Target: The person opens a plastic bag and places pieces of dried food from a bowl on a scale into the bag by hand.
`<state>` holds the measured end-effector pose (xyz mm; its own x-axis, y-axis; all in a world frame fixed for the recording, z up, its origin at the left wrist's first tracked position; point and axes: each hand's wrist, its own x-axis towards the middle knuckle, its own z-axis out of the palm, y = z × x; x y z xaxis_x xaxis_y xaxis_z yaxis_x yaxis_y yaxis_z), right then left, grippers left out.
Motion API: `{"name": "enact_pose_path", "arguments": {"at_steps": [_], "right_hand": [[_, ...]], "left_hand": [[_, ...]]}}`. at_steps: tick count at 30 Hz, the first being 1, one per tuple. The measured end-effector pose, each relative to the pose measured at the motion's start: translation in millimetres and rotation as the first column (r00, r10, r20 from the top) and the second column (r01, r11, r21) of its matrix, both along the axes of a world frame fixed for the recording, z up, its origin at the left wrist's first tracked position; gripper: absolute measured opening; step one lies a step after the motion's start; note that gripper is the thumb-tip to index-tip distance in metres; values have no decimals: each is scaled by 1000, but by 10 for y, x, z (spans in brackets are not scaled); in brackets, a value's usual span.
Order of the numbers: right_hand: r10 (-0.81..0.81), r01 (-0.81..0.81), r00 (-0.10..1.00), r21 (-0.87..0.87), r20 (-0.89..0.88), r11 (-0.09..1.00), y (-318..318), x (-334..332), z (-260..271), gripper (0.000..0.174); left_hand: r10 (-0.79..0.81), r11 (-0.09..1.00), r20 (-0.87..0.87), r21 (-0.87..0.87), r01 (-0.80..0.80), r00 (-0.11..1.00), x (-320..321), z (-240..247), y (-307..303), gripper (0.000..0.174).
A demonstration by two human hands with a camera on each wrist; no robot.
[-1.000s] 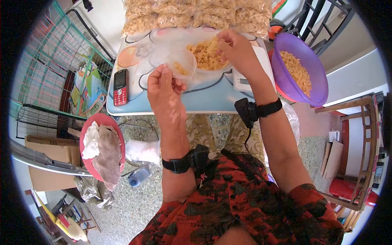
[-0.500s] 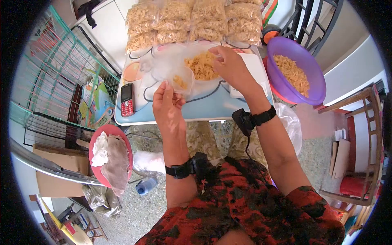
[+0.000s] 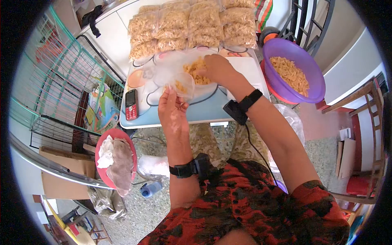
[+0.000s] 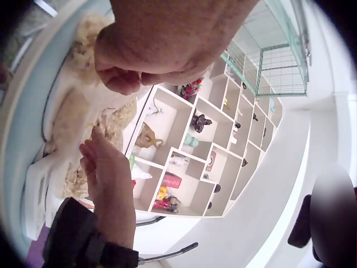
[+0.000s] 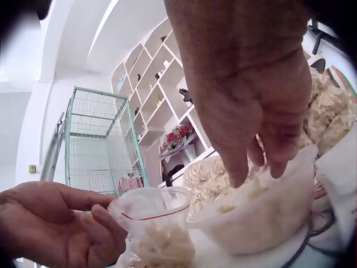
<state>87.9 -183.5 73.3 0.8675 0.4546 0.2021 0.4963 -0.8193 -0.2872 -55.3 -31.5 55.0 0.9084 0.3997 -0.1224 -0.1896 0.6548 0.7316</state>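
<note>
My left hand pinches the rim of a small clear zip bag with its thumb and fingers. In the right wrist view a red line runs along the bag's mouth, and some pale yellow dried pieces lie inside. Beside it on the table stands a translucent white bowl with dried yellow pieces in it. My right hand reaches down over this bowl, its fingers pointing down and spread apart. Their tips are at the pieces, partly behind the bowl's rim.
Filled clear bags are stacked along the table's back. A white kitchen scale lies right of the bowl, a red phone at the left. Beyond the right edge stands a purple basin of dried pieces. A green wire cage stands left.
My right hand has come down from above the right side of the bowl into it, fingers now lower and further left. The left hand keeps its grip on the bag. The head view has shifted slightly.
</note>
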Motion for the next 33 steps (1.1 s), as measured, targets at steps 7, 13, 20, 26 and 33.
{"name": "enact_pose_path", "arguments": {"at_steps": [7,13,20,26,33], "right_hand": [[-103,103,994,1,-40,995,124,-84,-97,39],[-55,30,982,138,183,990,67,49,-271,22],[-69,32,995,440,68,898,-77,-43,21,24],[-96,74,988,172,121,982,-79,71,-135,25],[21,-36,994,140,112,989,-67,-42,-179,34]], "left_hand": [[-1,1000,5,14,1,1000,18,33,23,28],[0,1000,5,-11,0,1000,25,21,26,29],[15,1000,-7,-11,-15,1000,30,25,-17,27],[-2,1000,7,-2,2,1000,35,16,-3,27],[-24,1000,41,-11,24,999,48,-5,35,27]]}}
